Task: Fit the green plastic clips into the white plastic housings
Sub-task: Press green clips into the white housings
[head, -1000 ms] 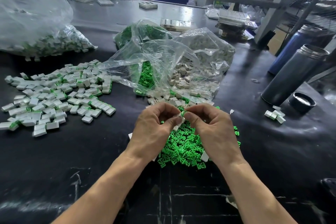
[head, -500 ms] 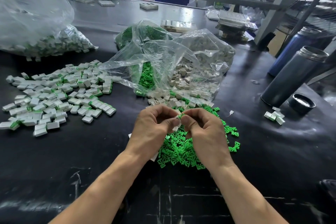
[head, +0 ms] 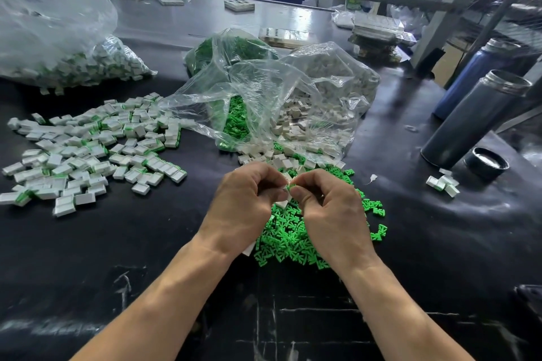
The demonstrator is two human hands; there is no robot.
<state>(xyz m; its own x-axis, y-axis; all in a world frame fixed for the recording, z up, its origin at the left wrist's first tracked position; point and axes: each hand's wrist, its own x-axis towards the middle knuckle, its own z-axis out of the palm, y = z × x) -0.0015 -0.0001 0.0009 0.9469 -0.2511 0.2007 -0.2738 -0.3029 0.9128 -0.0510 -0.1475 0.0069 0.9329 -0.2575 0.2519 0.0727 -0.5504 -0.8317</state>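
Far to the left of my hands a bag of finished pieces (head: 67,67) lies on the tabletop (head: 146,243). Nearer, left of my left hand, finished pieces (head: 88,152) are spread loose, white with green showing at the edges.

My left hand (head: 243,205) is curled round a white housing (head: 285,184), fingertips pinching it. My right hand (head: 331,214) meets it fingertip to fingertip, pinching a green clip (head: 290,182) against the housing; only a sliver of each part shows, so I cannot tell how far the clip is seated.

Assessment: both parts look light, stiff and smooth, likely to slip or flick away under skewed pressure. The housing is best held by its flat sides, the clip by its back edge, and pressed in straight.

Directly under and just beyond my hands lies the heap of loose clips (head: 293,234). Behind my hands an open clear bag (head: 264,91) spills more clips and housings (head: 293,117); its loose film hangs close to my fingers and could snag.

Well right of my right hand stand two flasks (head: 475,117), a cap (head: 487,163) and a few stray pieces (head: 443,183), clear of the work.
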